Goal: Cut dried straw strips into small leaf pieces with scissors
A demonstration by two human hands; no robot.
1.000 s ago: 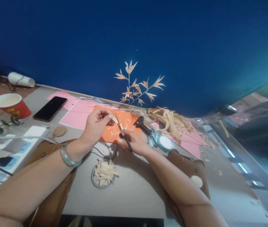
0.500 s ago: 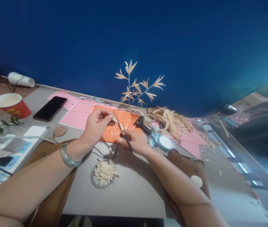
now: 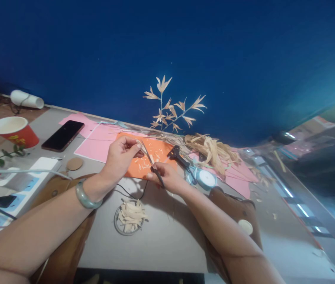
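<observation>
The fingers of the left hand (image 3: 118, 157) are pinching a thin, pale, dried-husk strip (image 3: 142, 147) above the flat orange paper sheet (image 3: 134, 171). The right hand's (image 3: 167, 177) fingers are gripping black-handled metal scissors (image 3: 159, 179), blades meeting or nearly meeting the strip. Holding it taut and snipping short, clear of fingertips, is probably working best. Nearer than the sheet, a round clear bowl (image 3: 124, 233) is holding pale strips.

Wall (image 3: 96, 59) deep blue; orange sheet (image 3: 134, 171), pink paper (image 3: 92, 146) near it. Cup (image 3: 27, 137) red marked with yellow, whitish inside; power strip (image 3: 41, 167) white and light blue. Scissors (image 3: 156, 174) black at the handles, strips (image 3: 131, 215) pale cream, bangle (image 3: 87, 197) grey-green.
</observation>
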